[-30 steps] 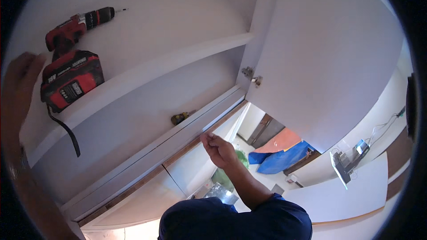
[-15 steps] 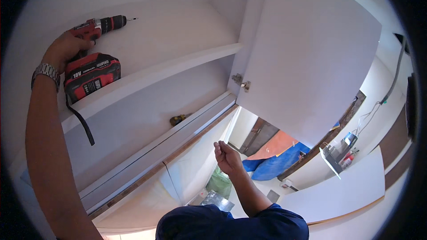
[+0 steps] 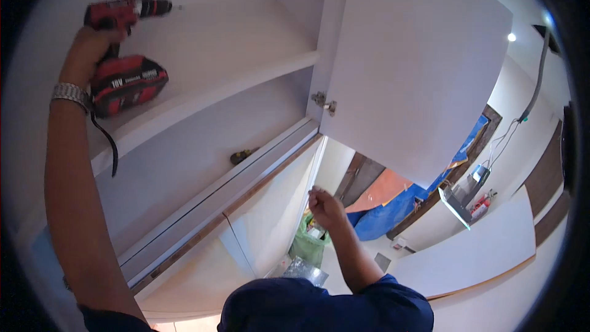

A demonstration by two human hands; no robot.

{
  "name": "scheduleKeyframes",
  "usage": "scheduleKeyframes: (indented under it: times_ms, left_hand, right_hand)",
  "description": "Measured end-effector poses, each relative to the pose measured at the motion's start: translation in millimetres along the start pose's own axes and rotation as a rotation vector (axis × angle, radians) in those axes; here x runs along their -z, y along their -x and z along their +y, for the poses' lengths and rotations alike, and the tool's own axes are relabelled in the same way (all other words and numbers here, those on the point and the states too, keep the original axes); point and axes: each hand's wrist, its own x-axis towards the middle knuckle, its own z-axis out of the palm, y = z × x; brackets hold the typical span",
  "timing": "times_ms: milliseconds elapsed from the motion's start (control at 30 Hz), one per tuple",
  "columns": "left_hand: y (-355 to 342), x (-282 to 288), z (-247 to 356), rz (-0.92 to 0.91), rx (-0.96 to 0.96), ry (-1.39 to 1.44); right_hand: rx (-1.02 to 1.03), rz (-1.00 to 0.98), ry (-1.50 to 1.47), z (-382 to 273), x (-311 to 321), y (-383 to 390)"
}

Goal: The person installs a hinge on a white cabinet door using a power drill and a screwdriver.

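Note:
My left hand (image 3: 92,50) grips the handle of a red and black cordless drill (image 3: 129,80). Its bit points right, and its black strap hangs down past the edge of the white cabinet shelf (image 3: 221,90). Motion blurs the drill a little. My right hand (image 3: 327,209) is raised below the open cabinet door (image 3: 418,74), fingers pinched together. Whatever those fingertips may hold is too small to make out. In the lower compartment lies a small dark and yellow object (image 3: 243,155), its kind unclear.
Metal hinges (image 3: 324,103) join the door to the cabinet side on the right. Lower cabinet fronts (image 3: 264,233) sit under the long rail. A green bag (image 3: 307,246) stands on the floor, with blue sheeting (image 3: 387,215) beyond. At right is a white counter (image 3: 479,246).
The drill in my left hand has come up, away from the shelf's front edge. My right hand has shifted slightly up and right, still pinched. The view has shifted a little too.

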Motion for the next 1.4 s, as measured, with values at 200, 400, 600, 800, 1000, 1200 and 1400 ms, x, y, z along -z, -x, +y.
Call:
scheduleKeyframes:
  times_ms: [200, 400, 600, 800, 1000, 1200, 1400]
  left_hand:
    - [16, -2, 21, -0.016, -0.025, 0.625]
    - [126, -76, 28, -0.245, -0.101, 0.815]
    - [258, -184, 6, -0.421, 0.085, 0.974]
    - [318, -256, -36, -0.583, 0.136, 1.011]
    - [333, -276, -51, -0.64, 0.372, 1.06]
    - [333, -280, -64, -0.673, 0.301, 0.916]
    - [335, -278, -64, -0.673, 0.353, 0.945]
  right_hand:
    - [0.071, -0.131, 0.013, -45, -6, -21]
    - [0.155, -0.103, 0.047, -80, -57, -26]
    - [0.15, -0.311, 0.059, -93, -92, -36]
    - [0.111, -0.272, 0.062, -95, -104, -35]
    - [0.114, -0.211, 0.055, -87, -96, -50]
    - [0.109, -0.282, 0.046, -77, -94, -63]
    - [0.103, -0.274, 0.069, -67, -98, -62]
